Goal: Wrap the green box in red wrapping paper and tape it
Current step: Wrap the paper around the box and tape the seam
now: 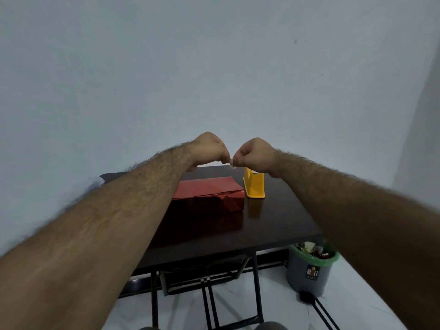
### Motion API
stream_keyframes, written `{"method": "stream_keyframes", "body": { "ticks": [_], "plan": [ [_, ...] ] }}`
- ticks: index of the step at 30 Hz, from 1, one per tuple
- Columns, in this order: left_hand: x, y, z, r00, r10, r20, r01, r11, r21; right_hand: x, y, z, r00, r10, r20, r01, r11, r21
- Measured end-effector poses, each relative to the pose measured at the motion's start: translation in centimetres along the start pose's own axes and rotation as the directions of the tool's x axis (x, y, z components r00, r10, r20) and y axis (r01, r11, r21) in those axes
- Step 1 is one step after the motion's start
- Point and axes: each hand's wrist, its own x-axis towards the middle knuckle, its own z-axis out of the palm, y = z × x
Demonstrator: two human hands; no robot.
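Both my hands met mid-frame, left grip and right grip pinching a tape strip above the dispenser. The box, already red-wrapped, sat just left of it on the bench. I judged keeping the strip taut mattered; room lay right, toward the bench edge.

wrapped box: red | dispenser: yellow | table: dark brown | bin: grey, green rim
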Motion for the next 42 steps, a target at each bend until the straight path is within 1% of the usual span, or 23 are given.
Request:
{"method": "stream_keyframes", "body": {
  "ticks": [3, 5, 7, 9, 11, 12, 14, 16, 18, 19, 20, 21, 22, 23, 24, 26, 28, 29, 31, 34, 38, 40, 42],
  "plan": [
    [-1.3, 0.3, -0.7, 1.0, 0.011, 0.008, -0.011, 1.0, -0.001, -1.0, -1.2, -0.3, 0.99, 0.125, 0.071, -0.133, 0.983, 0.126],
    [-2.1, 0.5, -1.0, 1.0, 0.024, 0.004, -0.024, 1.0, -0.009, -1.5, -1.6, -0.8, 0.956, 0.229, 0.183, -0.271, 0.928, 0.254],
    [-2.8, 0.7, -1.2, 1.0, 0.023, -0.02, -0.023, 1.0, -0.004, -2.0, -2.1, -1.2, 0.894, 0.266, 0.36, -0.403, 0.827, 0.391],
    [-3.3, 0.7, -1.3, 0.998, 0.034, -0.05, -0.035, 0.999, -0.008, -2.4, -2.2, -1.3, 0.834, 0.301, 0.463, -0.524, 0.696, 0.491],
    [-3.8, 0.8, -1.1, 0.995, 0.053, -0.086, -0.054, 0.999, -0.006, -2.5, -2.3, -1.0, 0.791, 0.349, 0.502, -0.606, 0.562, 0.563],
    [-4.1, 0.9, -0.9, 0.993, 0.057, -0.104, -0.057, 0.998, -0.003, -2.5, -2.2, -0.7, 0.782, 0.373, 0.5, -0.623, 0.51, 0.593],
    [-4.4, 0.8, -0.4, 0.99, 0.062, -0.126, -0.064, 0.998, -0.01, -2.3, -2.0, 0.0, 0.783, 0.41, 0.467, -0.619, 0.445, 0.647],
    [-4.7, 0.6, 0.1, 0.986, 0.058, -0.155, -0.066, 0.996, -0.052, -1.9, -1.4, 0.9, 0.8, 0.433, 0.414, -0.586, 0.421, 0.692],
    [-4.9, 0.3, 0.2, 0.982, 0.005, -0.188, -0.034, 0.988, -0.152, -1.6, -0.3, 1.7, 0.836, 0.448, 0.318, -0.52, 0.459, 0.721],
    [-5.0, 0.0, 0.2, 0.977, -0.038, -0.209, -0.008, 0.977, -0.215, -1.6, 0.5, 2.1, 0.868, 0.44, 0.231, -0.458, 0.526, 0.717],
    [-5.2, -0.5, 0.2, 0.97, -0.091, -0.225, 0.023, 0.958, -0.286, -1.6, 1.4, 2.6, 0.907, 0.405, 0.115, -0.371, 0.64, 0.674],
    [-5.4, -1.3, 0.2, 0.963, -0.138, -0.232, 0.044, 0.929, -0.367, -1.6, 2.6, 3.0, 0.946, 0.324, -0.018, -0.257, 0.783, 0.567],
    [-5.5, -2.3, 0.3, 0.957, -0.175, -0.233, 0.056, 0.894, -0.444, -1.8, 3.6, 3.6, 0.974, 0.193, -0.121, -0.129, 0.905, 0.406],
    [-5.6, -3.3, 0.5, 0.949, -0.208, -0.236, 0.061, 0.857, -0.512, -1.8, 4.7, 4.1, 0.987, 0.046, -0.154, -0.007, 0.97, 0.245],
    [-5.7, -4.6, 0.8, 0.94, -0.237, -0.246, 0.067, 0.833, -0.55, -1.7, 5.6, 4.8, 0.989, -0.081, -0.123, 0.094, 0.99, 0.107],
    [-6.0, -6.9, 1.3, 0.924, -0.269, -0.273, 0.067, 0.814, -0.576, -1.6, 6.8, 5.8, 0.965, -0.261, 0.005, 0.26, 0.959, -0.109],
    [-6.3, -8.6, 1.7, 0.908, -0.275, -0.317, 0.057, 0.83, -0.556, -1.3, 7.4, 6.7, 0.929, -0.347, 0.131, 0.37, 0.892, -0.261],
    [-6.3, -9.4, 1.8, 0.903, -0.272, -0.334, 0.051, 0.838, -0.544, -1.1, 7.6, 7.2, 0.912, -0.377, 0.162, 0.41, 0.856, -0.316],
    [-6.3, -10.5, 1.9, 0.897, -0.275, -0.348, 0.057, 0.85, -0.524, -0.9, 8.0, 7.8, 0.879, -0.44, 0.182, 0.475, 0.782, -0.404],
    [-6.1, -11.6, 1.6, 0.893, -0.272, -0.358, 0.065, 0.867, -0.495, -0.9, 8.5, 8.3, 0.835, -0.525, 0.164, 0.537, 0.714, -0.449],
    [-5.6, -12.4, 0.9, 0.896, -0.282, -0.343, 0.092, 0.874, -0.477, -1.5, 9.6, 9.4, 0.77, -0.637, 0.034, 0.567, 0.659, -0.494],
    [-5.7, -12.1, 0.6, 0.899, -0.281, -0.337, 0.084, 0.864, -0.496, -2.1, 10.3, 10.1, 0.742, -0.671, -0.018, 0.566, 0.64, -0.519],
    [-5.8, -11.3, 0.4, 0.895, -0.27, -0.356, 0.059, 0.861, -0.506, -2.6, 11.0, 10.6, 0.735, -0.676, -0.056, 0.559, 0.649, -0.516]
  ]
}}
